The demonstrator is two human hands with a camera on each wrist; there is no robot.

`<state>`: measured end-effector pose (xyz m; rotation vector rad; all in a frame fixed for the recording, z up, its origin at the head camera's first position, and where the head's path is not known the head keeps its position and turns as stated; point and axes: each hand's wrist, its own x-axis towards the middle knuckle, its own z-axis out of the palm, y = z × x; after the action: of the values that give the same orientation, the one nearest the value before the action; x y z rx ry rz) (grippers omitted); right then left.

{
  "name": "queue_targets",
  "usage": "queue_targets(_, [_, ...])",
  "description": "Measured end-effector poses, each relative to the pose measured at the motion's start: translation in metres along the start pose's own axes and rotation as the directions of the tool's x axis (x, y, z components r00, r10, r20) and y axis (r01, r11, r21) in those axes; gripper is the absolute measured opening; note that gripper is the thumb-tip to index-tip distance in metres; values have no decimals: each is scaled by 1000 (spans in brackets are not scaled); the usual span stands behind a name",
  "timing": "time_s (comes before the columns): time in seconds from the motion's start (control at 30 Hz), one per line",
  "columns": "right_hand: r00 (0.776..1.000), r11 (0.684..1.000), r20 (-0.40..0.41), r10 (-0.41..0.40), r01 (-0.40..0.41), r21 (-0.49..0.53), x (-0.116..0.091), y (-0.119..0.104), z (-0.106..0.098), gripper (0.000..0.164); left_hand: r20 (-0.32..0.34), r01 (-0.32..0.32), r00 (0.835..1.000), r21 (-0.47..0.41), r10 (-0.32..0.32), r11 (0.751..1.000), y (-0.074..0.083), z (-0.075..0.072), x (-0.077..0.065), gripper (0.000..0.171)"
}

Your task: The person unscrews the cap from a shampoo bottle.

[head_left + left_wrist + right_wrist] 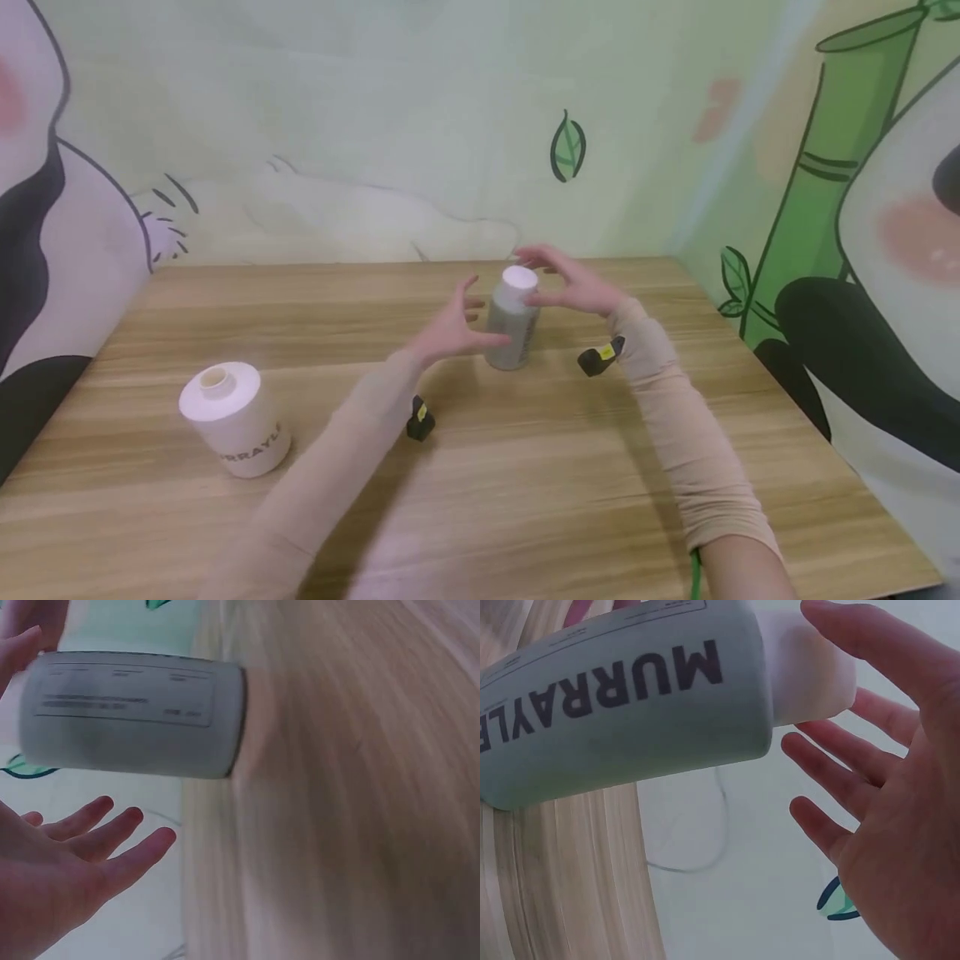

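A grey-green bottle [508, 337] with a white cap [521, 278] stands upright toward the back of the table. Dark letters run along its side in the right wrist view. My left hand [453, 327] is at the bottle's left, fingers spread; the left wrist view shows a gap between these fingers and the bottle. On the other side, my right hand [576, 283] curves loosely around the cap at a height level with it. Its thumb is close to the cap in the right wrist view; I cannot tell whether they touch.
A wide white bottle [243, 421] with an uncapped narrow neck and dark lettering stands at the left of the wooden table [480, 517]. Behind the table rises a wall [360, 125] painted with pandas, leaves and bamboo. Small black devices hang at both wrists.
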<state>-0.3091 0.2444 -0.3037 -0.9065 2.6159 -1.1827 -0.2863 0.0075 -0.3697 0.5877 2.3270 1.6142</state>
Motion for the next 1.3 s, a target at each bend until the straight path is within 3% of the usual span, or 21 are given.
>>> queue_targets(0.23, [1000,1000,5,1,-1,-8,4,-2,9,64,-18,29,999,-72,-31,997,-14,13,14,112])
queue_targets(0.4, [1000,1000,3,18,-18,-21,6,-1,13,61,-12,49,999,-57,-50,997,-17,20,17,106])
queue_targets(0.63, [999,999,-27,40,-40,-5,6,-2,14,61,-7,2,1000,-59,-2,998,-16,26,19,88])
queue_targets(0.8, [999,999,-29,42,-42,-3,6,-2,15,60,-25,-4,1000,-69,2,998,-15,28,19,86])
queue_targets(1.03, [1000,999,-21,-3,2,-50,7,-4,13,57,-47,0,999,-35,-1,999,-16,28,19,85])
queue_targets(1.3, [1000,998,-20,4,-5,-62,5,-3,7,57,-75,-29,997,55,33,998,-14,29,23,82])
